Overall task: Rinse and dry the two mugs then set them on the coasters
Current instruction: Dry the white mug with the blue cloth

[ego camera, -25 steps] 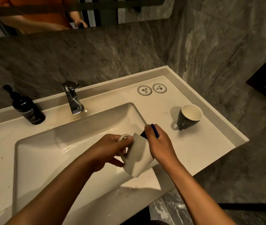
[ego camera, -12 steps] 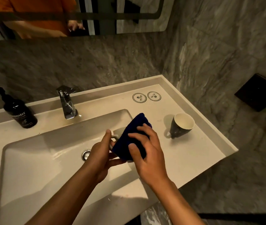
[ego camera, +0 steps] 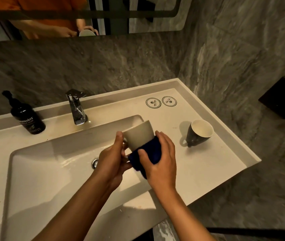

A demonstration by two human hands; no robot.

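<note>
While left hand (ego camera: 111, 160) grips beige mug (ego camera: 139, 134), right hand (ego camera: 160, 158) seemingly presses cloth (ego camera: 153, 151).

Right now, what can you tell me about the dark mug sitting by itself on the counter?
The dark mug looks like glazed ceramic, black or very dark outside and cream-white inside. It tapers from a wide round rim down to a narrower base, and its loop handle points toward the sink. It stands upright on the white countertop to the right of the basin, in front of the two round coasters, not on them. It looks empty, and neither hand touches it.
</note>
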